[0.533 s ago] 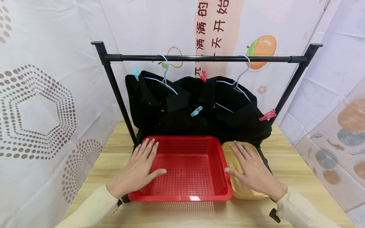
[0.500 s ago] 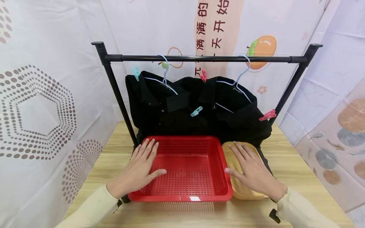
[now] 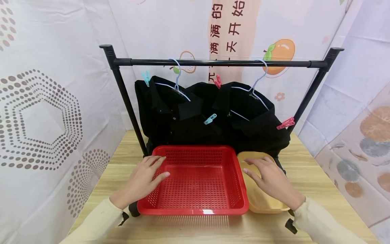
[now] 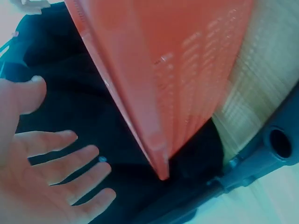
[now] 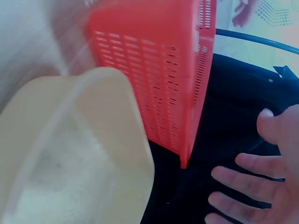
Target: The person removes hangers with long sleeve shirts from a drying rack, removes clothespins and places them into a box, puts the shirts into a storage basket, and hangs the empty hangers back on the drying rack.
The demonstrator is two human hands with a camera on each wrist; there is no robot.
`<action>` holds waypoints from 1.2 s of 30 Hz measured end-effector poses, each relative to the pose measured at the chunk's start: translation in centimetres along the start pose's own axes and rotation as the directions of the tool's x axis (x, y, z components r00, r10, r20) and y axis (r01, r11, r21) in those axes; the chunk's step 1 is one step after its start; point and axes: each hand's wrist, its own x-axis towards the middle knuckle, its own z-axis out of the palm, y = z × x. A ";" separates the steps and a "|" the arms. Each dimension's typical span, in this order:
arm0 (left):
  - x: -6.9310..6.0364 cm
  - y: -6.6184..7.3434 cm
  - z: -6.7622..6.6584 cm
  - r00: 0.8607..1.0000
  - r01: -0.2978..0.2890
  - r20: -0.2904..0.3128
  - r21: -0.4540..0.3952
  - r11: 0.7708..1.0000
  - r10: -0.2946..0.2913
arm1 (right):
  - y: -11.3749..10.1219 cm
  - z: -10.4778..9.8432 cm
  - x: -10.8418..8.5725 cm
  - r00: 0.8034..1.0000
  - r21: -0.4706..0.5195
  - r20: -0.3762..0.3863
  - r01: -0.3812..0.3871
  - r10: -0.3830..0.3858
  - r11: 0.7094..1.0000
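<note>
My left hand (image 3: 142,179) hovers over the left edge of the red basket (image 3: 195,212), fingers relaxed and holding nothing. Above the yellow basin (image 3: 259,200), my right hand (image 3: 272,179) hangs with loosely bent fingers, also empty. In the left wrist view the left hand (image 4: 56,177) is spread apart from the basket (image 4: 121,60). The right wrist view has the right hand (image 5: 261,177) clear of the basin (image 5: 126,154) and basket (image 5: 140,70). Two black shirts (image 3: 182,128) hang on pale blue hangers (image 3: 177,81) behind.
A black rack (image 3: 213,63) spans the back, its posts on both sides. Blue clips (image 3: 210,119) and pink clips (image 3: 285,123) are on the shirts. Wooden tabletop (image 3: 189,230) lies in front of the basket, with printed curtains (image 3: 39,118) around.
Both hands have lifted and drawn back slightly, their fingers more bent than before. The left hand has shifted a little left. The basket, basin and shirts look unmoved.
</note>
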 end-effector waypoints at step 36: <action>-3.5 -5.7 2.5 0.919 0.387 0.167 -0.210 0.898 -0.357 | -3.6 1.5 12.2 0.996 0.197 -0.091 0.036 -0.019 0.980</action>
